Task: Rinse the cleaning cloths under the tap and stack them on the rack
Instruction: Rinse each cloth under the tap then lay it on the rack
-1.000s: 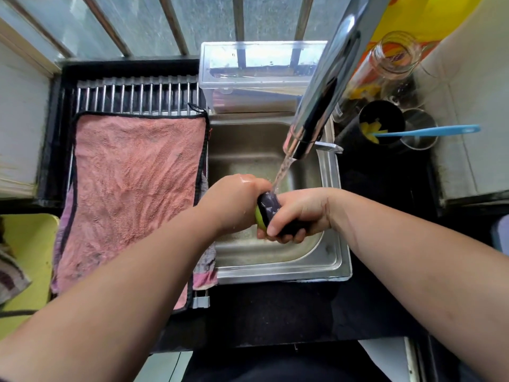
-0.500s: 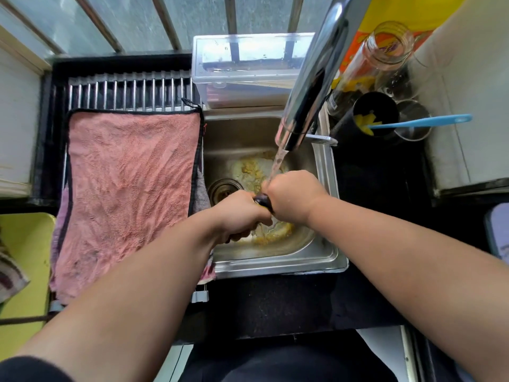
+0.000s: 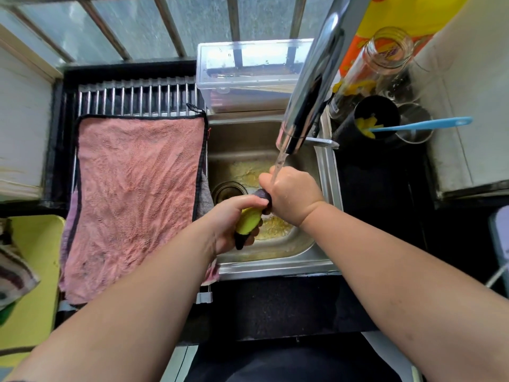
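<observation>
Both my hands grip a twisted yellow-green cloth with dark edges over the steel sink. My left hand holds its near end and my right hand holds its far end. Water runs from the chrome tap onto my right hand. A pink cloth with black trim lies spread flat on the metal rack left of the sink. More cloth edges show beneath it.
A clear plastic box stands behind the sink. Right of the tap are a glass jar and a black cup with a blue-handled utensil. A yellow surface with a striped cloth lies at far left. Yellowish residue lies in the basin.
My hands have twisted the cloth: the left hand has turned so the yellow-green side shows, and the right hand has stayed under the running water.
</observation>
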